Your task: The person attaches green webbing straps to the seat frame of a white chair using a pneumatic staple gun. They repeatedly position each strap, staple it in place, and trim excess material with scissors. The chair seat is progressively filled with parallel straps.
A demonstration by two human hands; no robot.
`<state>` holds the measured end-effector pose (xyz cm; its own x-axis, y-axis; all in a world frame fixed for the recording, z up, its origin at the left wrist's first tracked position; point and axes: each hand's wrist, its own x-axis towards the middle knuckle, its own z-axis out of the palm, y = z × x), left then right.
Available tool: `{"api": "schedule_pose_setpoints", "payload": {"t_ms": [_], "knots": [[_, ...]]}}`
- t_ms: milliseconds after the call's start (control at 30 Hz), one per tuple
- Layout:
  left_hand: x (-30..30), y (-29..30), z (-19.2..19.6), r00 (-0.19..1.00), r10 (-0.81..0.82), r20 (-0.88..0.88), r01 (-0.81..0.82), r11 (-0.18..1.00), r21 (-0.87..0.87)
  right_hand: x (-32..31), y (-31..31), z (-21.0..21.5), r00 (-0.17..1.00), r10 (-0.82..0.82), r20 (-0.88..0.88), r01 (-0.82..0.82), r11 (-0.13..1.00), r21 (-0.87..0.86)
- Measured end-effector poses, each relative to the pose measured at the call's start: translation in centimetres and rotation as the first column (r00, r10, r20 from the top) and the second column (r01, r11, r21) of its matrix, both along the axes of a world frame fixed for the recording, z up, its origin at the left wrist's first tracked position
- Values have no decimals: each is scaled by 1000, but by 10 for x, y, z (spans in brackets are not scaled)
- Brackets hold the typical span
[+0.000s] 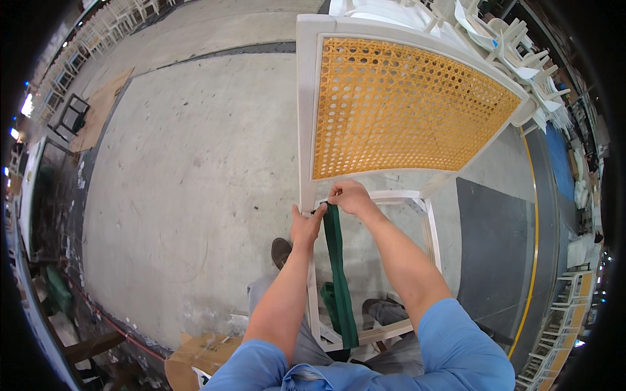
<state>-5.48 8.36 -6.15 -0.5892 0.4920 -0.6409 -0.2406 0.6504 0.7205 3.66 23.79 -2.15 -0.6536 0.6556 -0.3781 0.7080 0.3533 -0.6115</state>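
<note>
Blue short sleeves (463,345) of the shirt I wear lie closest, at 5 and 7 o'clock, with both my bare forearms reaching up toward the middle. Just right of centre, toward 1 o'clock, my right hand (349,197) is nearly closed, thumb and fingertips pinched together on the upper end of a dark green webbing strap (340,280). My left hand (306,229), at the centre, has its thumb spread apart from its fingers across the corner of a white chair frame (433,238); the thumb reaches the strap's end, but I cannot tell how firmly those fingers clamp the wood. From my hands the strap runs down across the open seat to between 5 and 6 o'clock, lying over the front rail. Beside it, toward 6 o'clock, hangs a bunched green piece (330,301). Above my hands stands the chair's back, its woven cane panel (411,107) filling 1 o'clock. One brown shoe (280,252) shows at 7 o'clock, near my left forearm; farther that way is a cardboard box (202,362). Stacked white chairs (515,58) crowd 2 o'clock.
</note>
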Motion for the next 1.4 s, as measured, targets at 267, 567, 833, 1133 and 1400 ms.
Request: {"api": "schedule_pose_setpoints", "payload": {"t_ms": [267,567,833,1133,1400], "knots": [[-12,-18,-22,981,141,-134,-131,988,83,-29,-12,13,998,27,58,-19,991,-136],[7,0,-1,998,16,63,-22,996,88,120,-66,28,819,-439,-370,478,878,13],[22,-14,9,909,-236,344,51,881,470,445,-301,130,523,-780,-343,852,465,242],[44,-14,27,956,-167,241,117,971,209,682,-412,120,-165,-947,275,874,-12,486],[3,-9,16,965,16,260,-76,971,225,669,-371,117,-42,-998,-51,967,-54,249]]}}
